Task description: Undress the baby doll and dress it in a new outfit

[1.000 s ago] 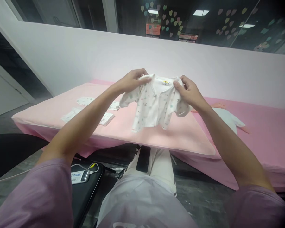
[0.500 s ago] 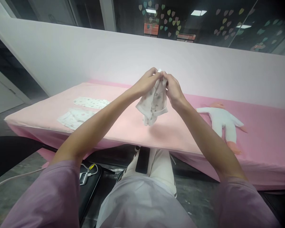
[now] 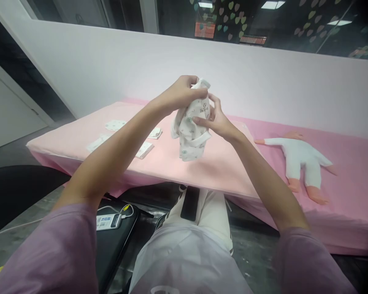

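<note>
A white baby garment (image 3: 191, 132) with small printed figures hangs bunched above the table. My left hand (image 3: 188, 92) pinches its top edge between thumb and fingers. Lower down on the right side, my right hand (image 3: 219, 120) has its thumb against the cloth's front and its fingers at the edge, partly behind the fabric. The garment's far side is hidden. More folded printed cloths lie left of it, one flat piece (image 3: 115, 125) at the back and another (image 3: 144, 150) nearer, both partly covered by my left forearm.
The table has a pink cover (image 3: 168, 171). A cloth doll (image 3: 302, 157) in white lies on its right side. A black phone (image 3: 190, 203) rests on my lap, and a power bank (image 3: 108, 221) with a cable sits on a black seat at left. A white wall (image 3: 110, 69) stands behind.
My right hand has slid down from the garment's top to its side, while my left keeps hold above. The garment has turned, showing more of its printed face. The view has shifted slightly left.
</note>
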Demonstrator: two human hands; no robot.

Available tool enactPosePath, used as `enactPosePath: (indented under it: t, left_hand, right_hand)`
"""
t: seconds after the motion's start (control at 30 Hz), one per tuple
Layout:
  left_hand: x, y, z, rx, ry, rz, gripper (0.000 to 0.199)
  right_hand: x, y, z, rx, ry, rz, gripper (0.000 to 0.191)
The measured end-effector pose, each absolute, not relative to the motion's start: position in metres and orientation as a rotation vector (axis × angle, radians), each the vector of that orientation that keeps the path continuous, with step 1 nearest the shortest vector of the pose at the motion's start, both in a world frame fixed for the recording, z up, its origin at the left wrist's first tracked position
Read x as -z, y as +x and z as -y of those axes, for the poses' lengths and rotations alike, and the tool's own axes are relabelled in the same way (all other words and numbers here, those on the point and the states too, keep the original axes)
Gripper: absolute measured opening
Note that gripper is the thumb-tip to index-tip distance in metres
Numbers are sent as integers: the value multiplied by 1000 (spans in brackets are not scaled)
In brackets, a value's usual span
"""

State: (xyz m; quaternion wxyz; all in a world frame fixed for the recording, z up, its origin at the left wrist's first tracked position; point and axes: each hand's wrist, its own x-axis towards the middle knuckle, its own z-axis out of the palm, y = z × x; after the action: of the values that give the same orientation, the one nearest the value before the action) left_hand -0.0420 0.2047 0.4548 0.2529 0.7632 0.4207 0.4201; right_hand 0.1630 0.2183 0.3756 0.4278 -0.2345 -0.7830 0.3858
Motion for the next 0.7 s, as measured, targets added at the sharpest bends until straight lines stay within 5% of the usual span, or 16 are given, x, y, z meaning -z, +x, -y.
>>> enactPosePath:
  t: [0.17, 0.4, 0.7]
  left_hand:
    - [-453, -47, -202, -1113, 2113, -1144, 23]
    - [-463, -52, -169, -1010, 2191, -1075, 23]
    - [-484, -60, -143, -891, 2295, -1132, 21]
  right_hand:
    - [-378, 142, -242, -1296, -446, 2032, 74]
    - [-378, 119, -246, -1425, -231, 2197, 60]
    - [-380, 95, -238, -1526, 77, 2262, 72]
